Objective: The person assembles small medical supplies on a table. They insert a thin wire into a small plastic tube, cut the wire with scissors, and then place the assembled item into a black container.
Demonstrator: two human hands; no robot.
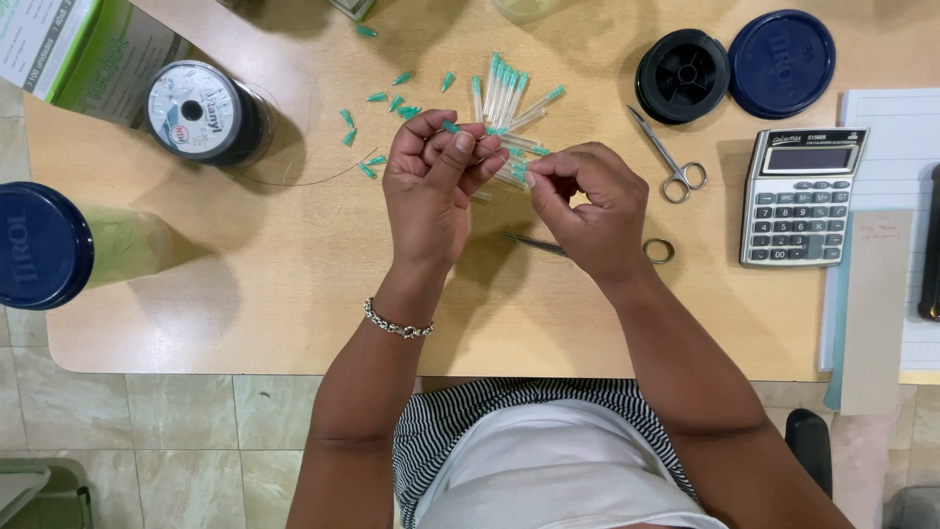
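Note:
My left hand [431,181] is curled over the middle of the wooden desk [245,294], its fingertips pinching a small teal-capped clear needle piece [450,126]. My right hand [587,206] sits close beside it, thumb and forefinger pinched at something very thin, too small to make out. Just beyond both hands lies a bunch of clear needle sheaths with teal hubs [504,93]. Loose teal caps [377,97] are scattered to the left of that bunch. A pair of scissors [534,244] lies partly hidden under my right hand.
A spool of thin line [201,110] stands at the back left, a strand trailing over the desk. A blue-lidded jar [44,245] sits at the left edge. A black spool [682,75], blue lid [781,64], small scissors [671,162], calculator [803,196] and papers [896,176] lie right.

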